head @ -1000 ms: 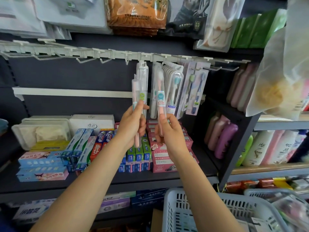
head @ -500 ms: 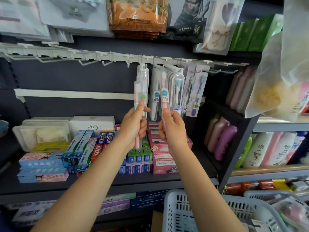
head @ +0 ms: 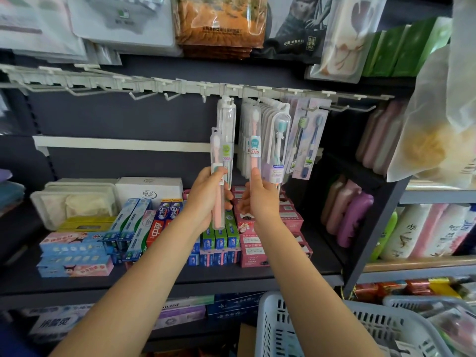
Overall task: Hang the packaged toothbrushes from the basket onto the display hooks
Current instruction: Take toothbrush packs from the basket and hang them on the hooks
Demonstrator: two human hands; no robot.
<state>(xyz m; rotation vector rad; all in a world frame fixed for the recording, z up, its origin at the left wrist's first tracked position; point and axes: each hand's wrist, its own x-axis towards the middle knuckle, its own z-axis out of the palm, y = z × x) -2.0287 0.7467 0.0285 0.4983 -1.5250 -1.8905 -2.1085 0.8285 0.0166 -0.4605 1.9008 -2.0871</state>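
Both bare forearms reach up and forward, side by side. The left hand (head: 206,199) curls its fingers (head: 222,173) round something slim, thumb on top. The right hand (head: 260,199) pinches upward with raised thumb and fingertips

Two pink toothbrushes in clear packs are held upright below the white hook rail (head: 180,86). The left pack (head: 217,181) sits lower, well short of the hooks; the right pack (head: 254,148) reaches the hanging packs (head: 273,140). White slotted basket (head: 278,328) stands at lower right.
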